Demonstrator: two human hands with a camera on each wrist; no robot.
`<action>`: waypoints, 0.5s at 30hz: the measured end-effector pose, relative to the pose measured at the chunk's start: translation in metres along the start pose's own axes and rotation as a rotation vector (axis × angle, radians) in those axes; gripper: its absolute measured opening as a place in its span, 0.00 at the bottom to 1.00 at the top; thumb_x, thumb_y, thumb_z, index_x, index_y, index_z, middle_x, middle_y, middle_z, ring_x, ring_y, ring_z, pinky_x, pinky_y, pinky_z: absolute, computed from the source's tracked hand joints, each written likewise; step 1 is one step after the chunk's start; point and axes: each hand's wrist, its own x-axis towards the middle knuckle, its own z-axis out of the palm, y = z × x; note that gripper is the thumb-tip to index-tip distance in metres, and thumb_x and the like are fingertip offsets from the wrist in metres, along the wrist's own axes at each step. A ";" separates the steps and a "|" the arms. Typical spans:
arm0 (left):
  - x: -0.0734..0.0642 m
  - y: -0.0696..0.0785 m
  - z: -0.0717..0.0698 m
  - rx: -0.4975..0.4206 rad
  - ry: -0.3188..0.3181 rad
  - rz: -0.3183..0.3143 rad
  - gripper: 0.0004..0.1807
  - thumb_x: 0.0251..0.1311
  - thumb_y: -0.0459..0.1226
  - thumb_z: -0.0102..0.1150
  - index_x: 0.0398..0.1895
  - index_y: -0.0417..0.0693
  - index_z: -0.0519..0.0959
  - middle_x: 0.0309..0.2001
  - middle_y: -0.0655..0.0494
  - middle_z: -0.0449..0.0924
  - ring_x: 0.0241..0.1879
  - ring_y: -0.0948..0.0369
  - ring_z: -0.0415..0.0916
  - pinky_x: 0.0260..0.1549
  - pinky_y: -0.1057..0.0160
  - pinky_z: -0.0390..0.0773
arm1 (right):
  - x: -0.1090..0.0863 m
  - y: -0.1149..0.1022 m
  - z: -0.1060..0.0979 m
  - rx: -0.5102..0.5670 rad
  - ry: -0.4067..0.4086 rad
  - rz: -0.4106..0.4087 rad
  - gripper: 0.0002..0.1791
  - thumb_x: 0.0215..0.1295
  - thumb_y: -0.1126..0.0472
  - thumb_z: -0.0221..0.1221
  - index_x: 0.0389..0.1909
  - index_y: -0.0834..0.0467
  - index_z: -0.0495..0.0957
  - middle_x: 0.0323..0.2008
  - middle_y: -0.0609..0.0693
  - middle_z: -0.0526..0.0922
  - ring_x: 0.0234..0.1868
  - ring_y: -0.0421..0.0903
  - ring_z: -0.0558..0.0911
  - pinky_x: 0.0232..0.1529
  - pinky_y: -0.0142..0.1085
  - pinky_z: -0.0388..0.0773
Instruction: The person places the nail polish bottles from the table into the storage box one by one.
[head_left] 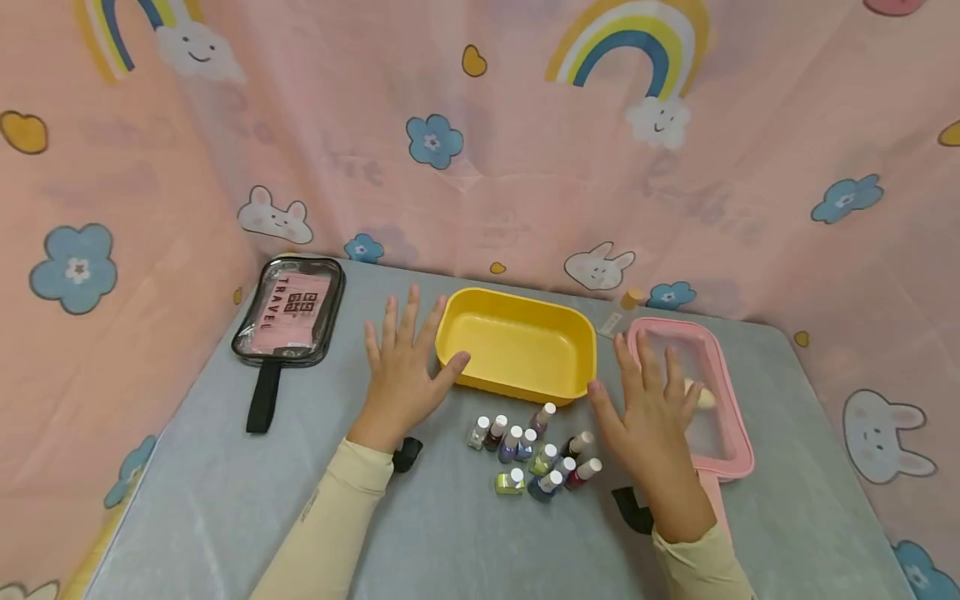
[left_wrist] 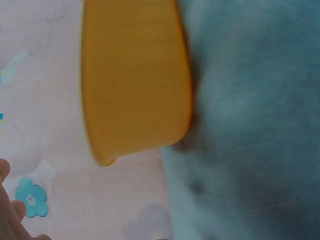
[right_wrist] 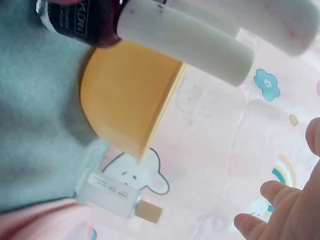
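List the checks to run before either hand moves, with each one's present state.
1. Left hand free: ok, fingers spread, holding nothing.
2. Right hand free: ok, likewise.
3. Yellow tray open side up: ok.
4. Nail polish bottles spaced apart: not ok, clustered closely.
5. White caps tight: cannot tell, though fitted.
6. Right hand off the pink case: cannot tell, they overlap in the head view.

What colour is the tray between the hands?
The tray is plain yellow; the head view shows it best.
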 end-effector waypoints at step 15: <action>-0.001 -0.023 0.034 -0.073 -0.108 0.007 0.45 0.76 0.63 0.50 0.88 0.61 0.49 0.87 0.51 0.33 0.84 0.42 0.29 0.76 0.33 0.31 | -0.031 0.003 0.016 0.256 -0.129 0.054 0.38 0.84 0.47 0.47 0.87 0.54 0.48 0.85 0.59 0.47 0.82 0.68 0.46 0.75 0.71 0.37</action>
